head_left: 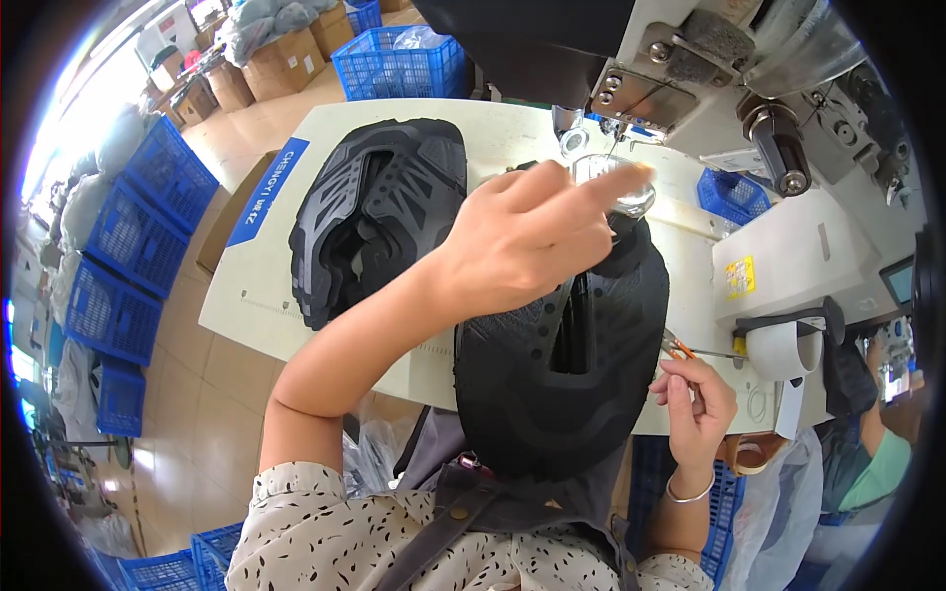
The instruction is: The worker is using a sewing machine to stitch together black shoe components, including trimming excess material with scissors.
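Note:
A black shoe upper (pixel 591 394) with an open slot down its middle reaches from the sewing machine's needle area over the table's near edge. My left hand (pixel 537 236) crosses above it. Its forefinger points toward the needle, the other fingers are curled, and whatever they may pinch is hidden. To the right of the upper, my right hand (pixel 698 399) is closed, fingers curled in. Just beyond those fingers are orange-handled snips (pixel 677 345); whether the hand touches them is unclear. More black uppers (pixel 379 217) lie together on the left of the table.
The sewing machine head (pixel 650 89) overhangs the table's far right. A small blue basket (pixel 732 195) and a white tape roll (pixel 783 350) are at the right. Blue crates (pixel 128 236) line the floor at left; another crate (pixel 399 64) stands behind. A co-worker's sleeve (pixel 872 473) shows far right.

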A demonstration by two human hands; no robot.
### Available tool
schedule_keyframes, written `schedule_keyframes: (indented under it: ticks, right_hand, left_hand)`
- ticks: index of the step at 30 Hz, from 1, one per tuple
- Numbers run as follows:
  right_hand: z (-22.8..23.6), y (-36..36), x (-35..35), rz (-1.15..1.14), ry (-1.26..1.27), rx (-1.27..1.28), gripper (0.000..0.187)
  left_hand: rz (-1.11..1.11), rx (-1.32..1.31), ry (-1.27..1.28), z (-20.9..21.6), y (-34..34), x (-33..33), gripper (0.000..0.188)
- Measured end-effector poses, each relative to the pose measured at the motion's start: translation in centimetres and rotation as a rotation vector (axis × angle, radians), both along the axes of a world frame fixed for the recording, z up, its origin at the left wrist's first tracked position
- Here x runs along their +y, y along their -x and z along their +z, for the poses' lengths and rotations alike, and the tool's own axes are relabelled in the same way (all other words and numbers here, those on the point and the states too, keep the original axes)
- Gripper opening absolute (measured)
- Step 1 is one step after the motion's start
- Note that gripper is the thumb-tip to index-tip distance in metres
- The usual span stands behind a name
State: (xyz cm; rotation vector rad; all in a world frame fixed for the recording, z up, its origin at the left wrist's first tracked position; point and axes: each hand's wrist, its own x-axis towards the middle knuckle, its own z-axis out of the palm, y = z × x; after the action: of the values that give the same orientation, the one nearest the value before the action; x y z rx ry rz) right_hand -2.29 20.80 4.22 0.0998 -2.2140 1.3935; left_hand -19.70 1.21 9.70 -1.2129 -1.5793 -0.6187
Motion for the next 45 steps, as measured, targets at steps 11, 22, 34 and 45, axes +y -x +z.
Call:
schedule_keyframes:
  ticks: [11,22,34,45]
  right_hand:
    - [-0.8,-0.2,0.4,0.006,0.072,-0.057,0.012]
    - [-0.7,-0.1,0.2,-0.026,0.073,-0.118,0.012]
    - [-2.7,1.9,5.1,-0.189,-0.891,-0.285,0.035]
    - [-6.1,1.6,8.2,-0.399,-0.381,-0.111,0.022]
  left_hand:
    - [-0.197,-0.406,-0.042,0.8,1.1,0.0,0.017]
    - [-0.221,-0.151,-0.174,-0.7,3.4,1.0,0.02]
    - [-0.353,-0.402,-0.204,-0.2,1.9,1.2,0.009]
    - [-0.435,-1.034,-0.024,-0.7,-0.2,-0.7,0.008]
